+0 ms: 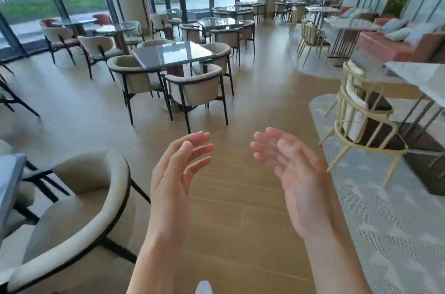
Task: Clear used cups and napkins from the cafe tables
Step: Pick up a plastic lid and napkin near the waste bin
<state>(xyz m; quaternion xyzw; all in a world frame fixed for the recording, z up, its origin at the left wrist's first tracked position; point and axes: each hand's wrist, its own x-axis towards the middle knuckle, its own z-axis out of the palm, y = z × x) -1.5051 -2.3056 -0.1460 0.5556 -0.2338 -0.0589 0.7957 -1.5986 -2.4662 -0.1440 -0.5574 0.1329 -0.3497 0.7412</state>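
Both my hands are raised in front of me over the wooden floor, palms turned toward each other. My left hand [178,173] has its fingers straight and relaxed and holds nothing. My right hand [291,171] is likewise spread and holds nothing. No cup or napkin shows on any table that I can see. The nearest square glass-topped table [173,54] stands ahead, a little to the left, and its top looks bare.
A beige tub chair [79,199] stands close at my lower left beside a table edge [9,178]. Gold-framed chairs [361,113] and a white marble table [419,74] line the right on a grey carpet. More tables and chairs fill the back by the windows.
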